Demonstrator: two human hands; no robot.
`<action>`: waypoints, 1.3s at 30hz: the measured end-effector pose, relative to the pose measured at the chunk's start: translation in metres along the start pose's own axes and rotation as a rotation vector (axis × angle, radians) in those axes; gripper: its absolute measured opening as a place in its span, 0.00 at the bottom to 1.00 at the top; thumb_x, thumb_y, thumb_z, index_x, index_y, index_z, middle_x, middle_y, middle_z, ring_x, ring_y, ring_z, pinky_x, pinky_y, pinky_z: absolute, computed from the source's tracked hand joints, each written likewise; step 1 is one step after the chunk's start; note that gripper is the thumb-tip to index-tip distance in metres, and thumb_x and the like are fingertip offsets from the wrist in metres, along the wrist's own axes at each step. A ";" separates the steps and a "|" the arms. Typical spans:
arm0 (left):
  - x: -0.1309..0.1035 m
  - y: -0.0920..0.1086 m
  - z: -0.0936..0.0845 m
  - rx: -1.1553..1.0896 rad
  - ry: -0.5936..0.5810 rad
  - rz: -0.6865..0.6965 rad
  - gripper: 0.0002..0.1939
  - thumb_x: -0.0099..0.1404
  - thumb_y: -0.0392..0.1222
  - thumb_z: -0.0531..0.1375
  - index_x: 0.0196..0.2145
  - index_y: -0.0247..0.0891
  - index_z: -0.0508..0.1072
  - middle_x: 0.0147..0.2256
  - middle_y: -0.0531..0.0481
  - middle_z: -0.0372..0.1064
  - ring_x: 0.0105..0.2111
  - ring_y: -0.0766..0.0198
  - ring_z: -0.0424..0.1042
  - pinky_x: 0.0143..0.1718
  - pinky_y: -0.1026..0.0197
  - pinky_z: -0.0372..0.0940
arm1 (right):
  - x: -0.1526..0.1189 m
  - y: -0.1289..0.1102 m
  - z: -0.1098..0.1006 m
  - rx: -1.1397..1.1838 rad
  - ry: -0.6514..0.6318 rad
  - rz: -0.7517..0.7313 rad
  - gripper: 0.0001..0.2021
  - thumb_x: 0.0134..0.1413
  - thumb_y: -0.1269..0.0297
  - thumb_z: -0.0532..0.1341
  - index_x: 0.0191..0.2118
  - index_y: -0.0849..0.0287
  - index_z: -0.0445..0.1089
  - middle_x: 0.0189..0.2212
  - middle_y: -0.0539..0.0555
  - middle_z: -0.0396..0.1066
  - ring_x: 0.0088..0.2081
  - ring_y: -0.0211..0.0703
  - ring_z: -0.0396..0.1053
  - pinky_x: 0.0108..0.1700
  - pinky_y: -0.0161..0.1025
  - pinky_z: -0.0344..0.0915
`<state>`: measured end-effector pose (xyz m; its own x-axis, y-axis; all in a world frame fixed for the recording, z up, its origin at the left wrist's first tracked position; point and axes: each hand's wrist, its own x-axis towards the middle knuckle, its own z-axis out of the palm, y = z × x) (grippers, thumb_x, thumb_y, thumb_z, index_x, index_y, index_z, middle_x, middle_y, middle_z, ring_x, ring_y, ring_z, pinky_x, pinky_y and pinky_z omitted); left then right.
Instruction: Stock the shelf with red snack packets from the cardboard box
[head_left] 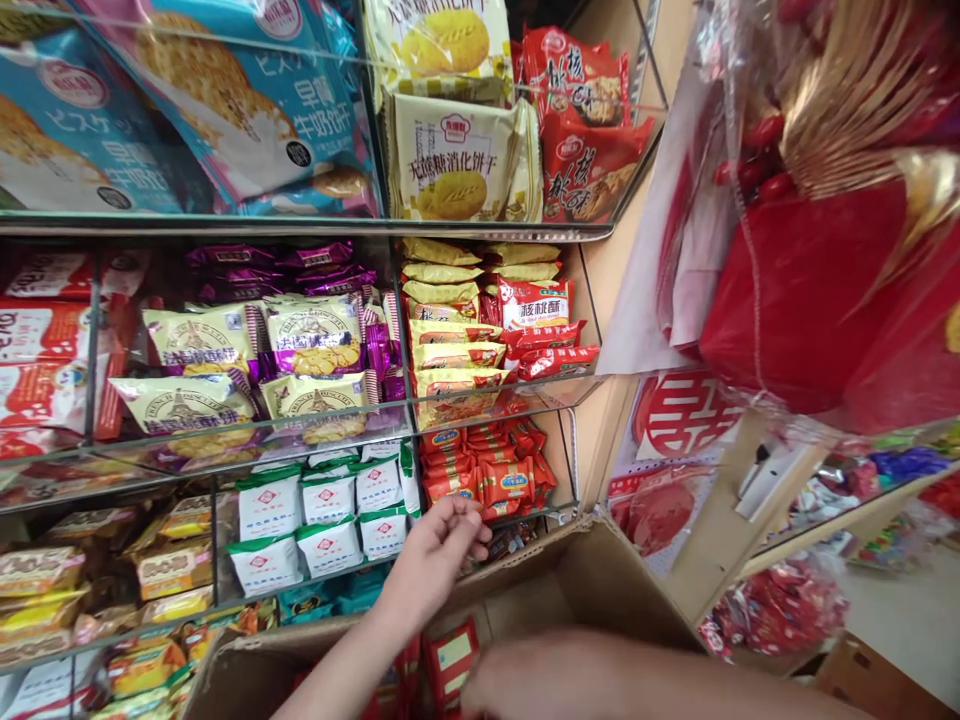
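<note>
My left hand (444, 545) is at the front edge of a lower shelf section, its fingers curled, right by the small red snack packets (506, 485) stacked there. Whatever lies inside its fingers is hidden. Smeared by motion, my right hand (517, 672) reaches into an open cardboard box (622, 575) below the shelf. Beside it in the box lies a red packet (453, 655) with a pale label. I cannot make out the right fingers.
White and green packets (326, 510) fill the section left of my left hand. Above are walnut cookie packets (534, 305) and French biscuit packets (319, 335) behind clear shelf lips (480, 405). Red decorations in plastic (810, 280) hang at the right.
</note>
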<state>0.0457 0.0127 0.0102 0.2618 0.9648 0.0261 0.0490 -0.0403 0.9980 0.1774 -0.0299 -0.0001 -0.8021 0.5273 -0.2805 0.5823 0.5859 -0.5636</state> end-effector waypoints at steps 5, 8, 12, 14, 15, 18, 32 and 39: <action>0.000 0.009 -0.007 -0.353 0.033 -0.095 0.25 0.57 0.62 0.47 0.31 0.35 0.66 0.26 0.48 0.70 0.24 0.66 0.68 0.22 0.66 0.60 | -0.015 0.023 -0.044 0.658 0.514 0.043 0.17 0.46 0.52 0.59 0.37 0.61 0.64 0.28 0.49 0.65 0.26 0.32 0.62 0.28 0.32 0.62; -0.001 0.008 -0.002 -0.151 0.070 -0.080 0.27 0.58 0.64 0.43 0.31 0.37 0.66 0.19 0.53 0.66 0.18 0.67 0.65 0.15 0.68 0.55 | -0.008 0.029 -0.043 0.943 0.776 0.072 0.18 0.47 0.50 0.57 0.37 0.61 0.62 0.27 0.48 0.63 0.24 0.31 0.61 0.25 0.30 0.63; -0.003 0.002 0.010 0.177 0.182 0.030 0.21 0.59 0.61 0.46 0.28 0.39 0.62 0.14 0.59 0.60 0.12 0.69 0.61 0.14 0.67 0.55 | 0.008 0.028 -0.035 0.876 0.982 0.192 0.22 0.50 0.42 0.49 0.31 0.60 0.61 0.18 0.46 0.58 0.17 0.32 0.58 0.13 0.28 0.57; -0.004 0.000 0.013 0.217 0.230 0.082 0.20 0.60 0.59 0.45 0.26 0.40 0.59 0.15 0.60 0.58 0.12 0.69 0.59 0.13 0.67 0.56 | 0.011 0.027 -0.034 0.833 1.045 0.261 0.25 0.51 0.40 0.44 0.30 0.59 0.61 0.14 0.45 0.55 0.13 0.31 0.55 0.09 0.28 0.53; -0.004 -0.001 0.014 0.230 0.246 0.102 0.20 0.61 0.59 0.44 0.25 0.41 0.58 0.14 0.60 0.56 0.12 0.69 0.59 0.13 0.67 0.56 | 0.011 0.026 -0.033 0.829 1.058 0.277 0.26 0.51 0.39 0.43 0.29 0.59 0.61 0.13 0.44 0.55 0.12 0.31 0.54 0.09 0.28 0.53; -0.006 -0.003 0.014 0.247 0.255 0.137 0.19 0.61 0.58 0.44 0.25 0.41 0.57 0.14 0.61 0.55 0.11 0.69 0.58 0.12 0.67 0.56 | 0.009 0.025 -0.029 0.854 1.091 0.270 0.26 0.51 0.39 0.42 0.26 0.59 0.60 0.12 0.45 0.55 0.11 0.30 0.54 0.09 0.27 0.52; -0.003 0.004 0.007 0.231 0.143 0.323 0.14 0.60 0.47 0.53 0.40 0.37 0.68 0.35 0.49 0.70 0.36 0.63 0.69 0.39 0.60 0.64 | -0.001 0.027 -0.020 0.939 0.978 0.028 0.18 0.47 0.48 0.57 0.35 0.59 0.61 0.18 0.43 0.60 0.15 0.29 0.57 0.14 0.27 0.55; -0.004 -0.007 0.009 0.234 0.189 0.298 0.15 0.63 0.46 0.49 0.45 0.38 0.59 0.33 0.51 0.66 0.30 0.65 0.68 0.31 0.61 0.65 | 0.001 0.019 -0.045 1.105 0.978 0.075 0.15 0.45 0.62 0.60 0.40 0.59 0.62 0.35 0.53 0.70 0.34 0.39 0.70 0.31 0.34 0.67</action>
<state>0.0531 0.0067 0.0028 0.1170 0.9317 0.3438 0.2214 -0.3620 0.9055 0.1937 0.0096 0.0243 -0.1076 0.9936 0.0356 -0.1375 0.0206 -0.9903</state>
